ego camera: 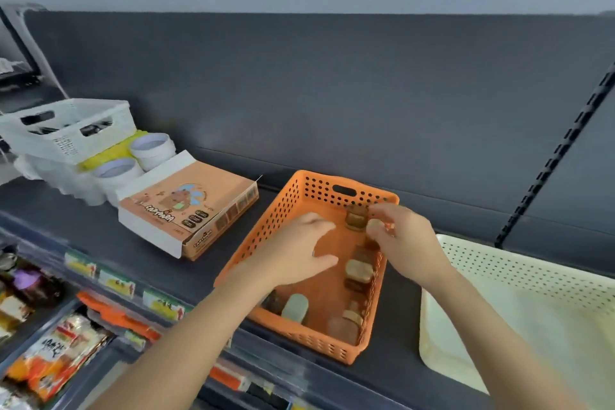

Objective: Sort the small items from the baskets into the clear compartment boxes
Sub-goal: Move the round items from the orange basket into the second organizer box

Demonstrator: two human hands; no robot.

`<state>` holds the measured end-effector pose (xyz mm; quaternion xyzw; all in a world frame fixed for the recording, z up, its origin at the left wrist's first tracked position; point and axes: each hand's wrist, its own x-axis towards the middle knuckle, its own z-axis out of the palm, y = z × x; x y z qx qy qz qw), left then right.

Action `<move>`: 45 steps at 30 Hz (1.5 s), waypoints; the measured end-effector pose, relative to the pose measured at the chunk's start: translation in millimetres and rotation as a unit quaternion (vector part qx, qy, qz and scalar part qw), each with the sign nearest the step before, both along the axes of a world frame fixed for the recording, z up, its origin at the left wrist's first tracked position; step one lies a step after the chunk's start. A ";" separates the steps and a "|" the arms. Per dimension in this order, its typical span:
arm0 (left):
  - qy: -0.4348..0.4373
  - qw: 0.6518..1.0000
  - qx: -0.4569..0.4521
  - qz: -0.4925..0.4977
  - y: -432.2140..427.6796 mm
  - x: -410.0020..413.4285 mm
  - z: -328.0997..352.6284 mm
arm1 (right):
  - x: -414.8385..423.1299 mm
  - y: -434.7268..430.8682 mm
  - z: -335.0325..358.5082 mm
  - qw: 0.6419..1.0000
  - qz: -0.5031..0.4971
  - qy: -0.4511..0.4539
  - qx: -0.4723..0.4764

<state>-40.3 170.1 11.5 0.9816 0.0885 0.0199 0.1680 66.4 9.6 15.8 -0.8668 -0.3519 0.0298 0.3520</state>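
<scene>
An orange perforated basket point(286, 210) stands on the dark shelf and holds several small brown and beige items point(359, 271) along its right side and front. My left hand point(299, 248) reaches into the basket with fingers spread and relaxed, holding nothing. Over the basket's far right corner, my right hand point(399, 236) pinches a small beige item point(375, 226) between thumb and fingers. Another small brown item point(355, 218) sits just left of it by the basket's back wall. No clear compartment box can be made out.
A cream perforated basket point(519, 263) sits at the right. An orange printed carton point(186, 210) lies left of the orange basket, with white cups point(153, 148) and a white basket point(66, 130) beyond. Packaged goods point(56, 356) fill the lower shelf.
</scene>
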 end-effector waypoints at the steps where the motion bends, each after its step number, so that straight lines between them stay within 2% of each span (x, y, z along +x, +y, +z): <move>1: 0.003 1.000 0.003 -0.017 0.8 11.4 -1.3 | 2.4 0.9 -0.8 1.000 -0.014 0.004 0.002; 8: -0.005 0.997 0.015 -0.072 2.4 84.6 -18.9 | 21.3 -2.2 -2.7 0.998 -0.058 0.012 0.034; 14: 0.052 0.995 0.017 -0.086 2.7 123.3 -33.9 | 41.3 -6.2 -8.3 0.996 -0.071 0.013 0.053; 20: 0.028 0.990 0.103 -0.087 0.1 134.2 -44.2 | 49.2 -8.8 -13.5 0.995 -0.080 0.011 0.064; 31: 0.029 0.981 0.066 -0.182 9.4 137.2 -55.5 | 45.4 -13.1 -4.6 0.990 -0.125 -0.012 0.063; 37: 0.005 0.961 0.169 -0.219 11.2 138.3 -53.2 | 33.4 -9.9 1.9 0.986 -0.152 -0.016 0.062; 40: 0.008 0.968 0.142 -0.207 11.2 136.4 -51.2 | 26.4 -9.3 4.3 0.985 -0.163 -0.021 0.053; 45: -0.022 0.993 0.027 -0.112 19.7 125.3 -35.5 | 18.2 -8.2 2.0 0.986 -0.162 -0.025 0.038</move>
